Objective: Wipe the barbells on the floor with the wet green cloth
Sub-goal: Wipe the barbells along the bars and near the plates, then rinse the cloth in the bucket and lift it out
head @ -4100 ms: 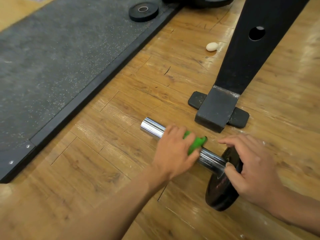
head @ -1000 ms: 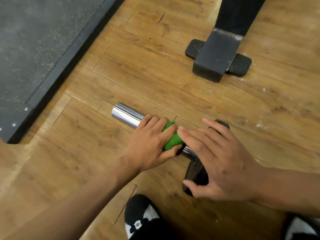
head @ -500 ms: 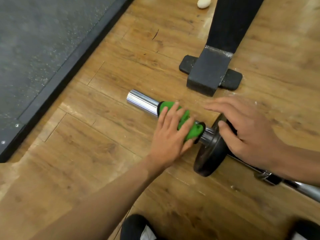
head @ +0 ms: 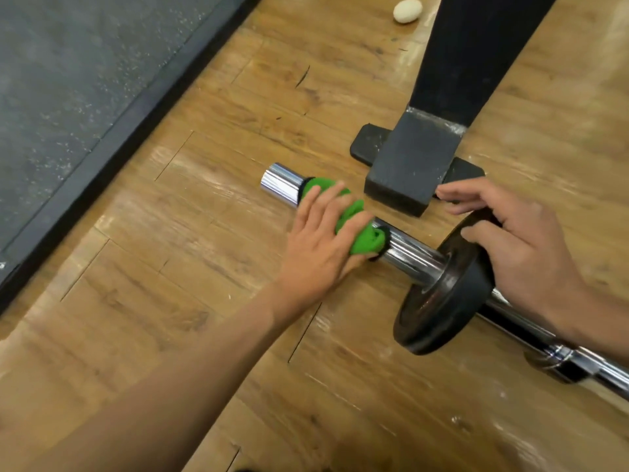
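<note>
As I drag the green cloth outward along the barbell, a bare stretch of chrome shows between it and the weight plate. A second ago the cloth sat close against the plate. It is now bunched round the sleeve at the middle of the frame, with only a short shiny stub left uncovered at the free end toward the upper left.

My left hand holds the cloth to the bar, fingers laid over the top and thumb on the near side. My right hand has moved off the sleeve and now grips the plate's rim at centre right, thumb on the near face and fingers over the far edge, which I judge keeps the bar from rolling on the wooden floor.

The black rack foot stands just beyond the cloth. I judge this sleeve nearly wiped. The plate and the shaft running off the lower right are left.
</note>
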### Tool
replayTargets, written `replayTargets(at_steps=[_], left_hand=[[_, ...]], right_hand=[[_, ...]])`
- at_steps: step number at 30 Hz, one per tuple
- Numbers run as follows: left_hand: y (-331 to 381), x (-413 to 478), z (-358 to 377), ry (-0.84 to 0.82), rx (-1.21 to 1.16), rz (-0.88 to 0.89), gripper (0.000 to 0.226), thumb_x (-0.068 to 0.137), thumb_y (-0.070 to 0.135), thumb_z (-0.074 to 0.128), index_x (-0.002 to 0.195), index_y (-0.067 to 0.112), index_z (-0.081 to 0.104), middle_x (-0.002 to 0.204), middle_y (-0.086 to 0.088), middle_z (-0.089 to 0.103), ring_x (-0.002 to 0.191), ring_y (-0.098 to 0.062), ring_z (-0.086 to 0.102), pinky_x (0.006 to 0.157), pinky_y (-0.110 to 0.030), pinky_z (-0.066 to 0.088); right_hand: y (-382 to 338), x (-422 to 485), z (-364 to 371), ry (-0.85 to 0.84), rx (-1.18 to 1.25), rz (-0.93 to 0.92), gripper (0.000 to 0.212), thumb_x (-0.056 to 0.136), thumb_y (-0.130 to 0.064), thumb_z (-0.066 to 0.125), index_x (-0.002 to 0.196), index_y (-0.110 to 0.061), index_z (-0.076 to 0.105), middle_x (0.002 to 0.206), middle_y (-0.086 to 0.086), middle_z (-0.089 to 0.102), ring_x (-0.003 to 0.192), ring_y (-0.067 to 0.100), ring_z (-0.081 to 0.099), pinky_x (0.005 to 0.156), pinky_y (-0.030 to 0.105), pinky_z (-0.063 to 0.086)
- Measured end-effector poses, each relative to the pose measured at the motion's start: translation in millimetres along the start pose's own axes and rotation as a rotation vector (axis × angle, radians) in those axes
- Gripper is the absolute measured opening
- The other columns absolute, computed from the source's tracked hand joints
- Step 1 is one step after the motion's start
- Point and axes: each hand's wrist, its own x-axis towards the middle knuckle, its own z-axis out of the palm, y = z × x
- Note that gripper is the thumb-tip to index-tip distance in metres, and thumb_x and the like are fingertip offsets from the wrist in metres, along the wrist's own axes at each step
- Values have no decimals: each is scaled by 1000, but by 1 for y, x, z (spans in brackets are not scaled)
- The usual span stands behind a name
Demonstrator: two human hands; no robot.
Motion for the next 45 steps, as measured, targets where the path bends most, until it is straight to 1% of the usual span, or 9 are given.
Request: replayTargets(at_steps=[3, 7, 11, 16, 20, 24, 33, 40, 45], left_hand=[[5, 17, -16, -51, -79, 2, 45, 100, 43, 55, 129, 10, 62, 129, -19, 59, 126, -39, 53, 115, -48, 29], [15, 24, -56, -118, -316, -271, 45, 90, 24, 48, 126, -2, 59, 119, -27, 53, 106, -43, 54, 92, -53, 47], [30, 9, -124, -212, -355, -437, 36, 90, 7, 57, 124, -4, 59, 121, -29, 49, 98, -39, 53, 80, -33, 37], [34, -43, -235, -288, -363, -682, 31, 86, 4, 69, 116, -2, 60, 111, -27, 48, 81, -35, 49, 67, -53, 50], [47, -91, -342, -288, -317, -940, 41, 90, 38, 72, 111, 4, 59, 103, -11, 42, 79, -27, 45, 66, -41, 45], [47, -125, -454, -286, -240, -1134, 61, 90, 64, 41, 108, 8, 58, 100, -8, 42, 81, -27, 48, 70, -42, 47], [52, -191, -665, -94, -166, -1492, 58, 87, 62, 40, 102, 10, 59, 98, -6, 44, 75, -26, 50, 67, -45, 51], [15, -230, -811, 56, 8, -1680, 48, 89, 57, 43, 96, 12, 57, 92, -3, 44, 76, -23, 46, 68, -41, 45], [-10, -259, -877, 98, 123, -1807, 52, 89, 58, 39, 95, 10, 58, 89, -5, 45, 78, -27, 46, 70, -43, 45]], right_hand=[[0, 6, -4, -74, -103, -66, 49, 84, -16, 50, 130, -15, 67, 116, -4, 69, 111, 14, 64, 94, 35, 48], [-8, 10, -11, -289, -404, -183, 54, 93, -31, 46, 140, -9, 59, 134, 9, 62, 121, 25, 57, 99, 34, 40], [-41, 2, -10, -543, -705, -217, 69, 96, -55, 42, 146, -7, 51, 144, 16, 54, 125, 38, 53, 104, 52, 44], [-159, -16, 7, -645, -678, -160, 73, 96, -60, 35, 143, -7, 52, 137, 13, 55, 121, 34, 52, 97, 46, 46], [-264, -35, 25, -770, -708, -200, 63, 99, -54, 42, 139, -7, 54, 138, 14, 55, 121, 35, 53, 95, 45, 47], [-390, -46, 52, -896, -749, -356, 61, 102, -52, 42, 144, -8, 49, 141, 15, 53, 124, 33, 52, 97, 43, 43], [-644, -76, 96, -1078, -936, -595, 76, 98, -66, 38, 152, -12, 38, 150, 12, 46, 138, 30, 42, 117, 46, 34], [-806, -69, 133, -992, -929, -688, 81, 97, -73, 33, 156, -17, 36, 156, 6, 45, 146, 25, 39, 128, 49, 14], [-871, -58, 162, -991, -877, -765, 80, 96, -73, 35, 152, -17, 42, 150, 4, 49, 142, 25, 42, 128, 49, 12]])
